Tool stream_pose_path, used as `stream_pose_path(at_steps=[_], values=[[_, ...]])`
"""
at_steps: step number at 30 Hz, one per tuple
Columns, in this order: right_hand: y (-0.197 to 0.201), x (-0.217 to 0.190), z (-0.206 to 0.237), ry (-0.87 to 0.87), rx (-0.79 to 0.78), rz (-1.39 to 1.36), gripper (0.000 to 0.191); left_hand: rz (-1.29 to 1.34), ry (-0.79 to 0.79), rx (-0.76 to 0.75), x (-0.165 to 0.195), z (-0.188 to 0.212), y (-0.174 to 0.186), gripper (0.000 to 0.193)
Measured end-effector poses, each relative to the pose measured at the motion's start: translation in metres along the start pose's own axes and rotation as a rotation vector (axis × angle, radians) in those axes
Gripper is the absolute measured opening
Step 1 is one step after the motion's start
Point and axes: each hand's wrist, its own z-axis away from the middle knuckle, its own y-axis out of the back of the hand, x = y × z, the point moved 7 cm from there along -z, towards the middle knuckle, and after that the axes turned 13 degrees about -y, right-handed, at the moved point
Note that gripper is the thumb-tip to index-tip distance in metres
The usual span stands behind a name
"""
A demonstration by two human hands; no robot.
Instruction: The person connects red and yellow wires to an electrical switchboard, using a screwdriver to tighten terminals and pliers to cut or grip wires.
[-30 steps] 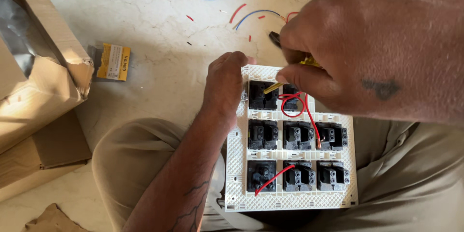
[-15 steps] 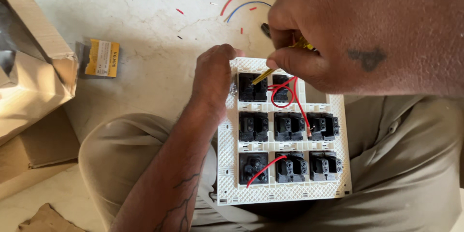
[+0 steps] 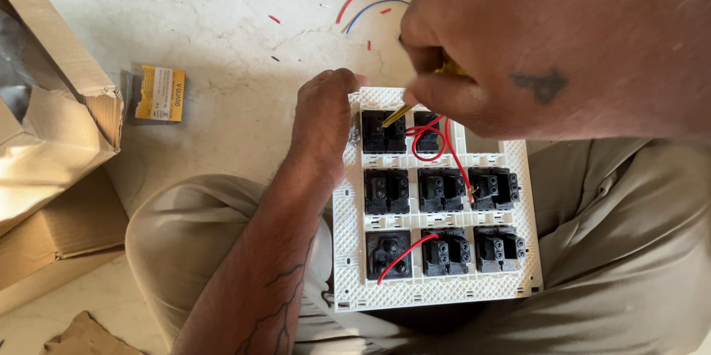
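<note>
The right hand (image 3: pixel 548 44) has its fingers clenched on a yellow-handled screwdriver (image 3: pixel 396 113), its shaft slanting down-left from the fingertips into the top-left black module (image 3: pixel 383 133), probably at a terminal. The left hand (image 3: pixel 324 122) grips the white switch plate (image 3: pixel 433 292) on the lap, just left of it.

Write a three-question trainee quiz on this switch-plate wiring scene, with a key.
1. True or false: the left hand grips the left edge of the white switch plate.
2. What colour are the wires looped between the black modules? A) green B) red C) white
3. Fill in: the right hand holds a slim tool with its tip at a module in the ___ row.

Key: 1 true; 2 B; 3 top
</note>
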Motion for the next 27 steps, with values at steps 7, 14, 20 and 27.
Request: stream_pose_path(at_steps=[7, 14, 20, 27], values=[[-0.027, 0.02, 0.001, -0.137, -0.04, 0.082, 0.032, -0.022, -0.021, 0.003, -0.006, 0.0, 0.001, 0.023], [-0.079, 0.098, 0.016, -0.497, 0.271, -1.104, 0.026, -0.068, -0.122, -0.002, -0.004, -0.002, 0.009, 0.019], [-0.162, 0.077, 0.063, -0.64, 0.312, -1.631, 0.028, -0.247, -0.037, -0.026, -0.014, 0.009, 0.014, 0.025], [-0.183, 0.028, 0.059, -0.614, 0.264, -1.662, 0.024, -0.329, 0.043, 0.006, -0.017, 0.038, 0.024, 0.034]])
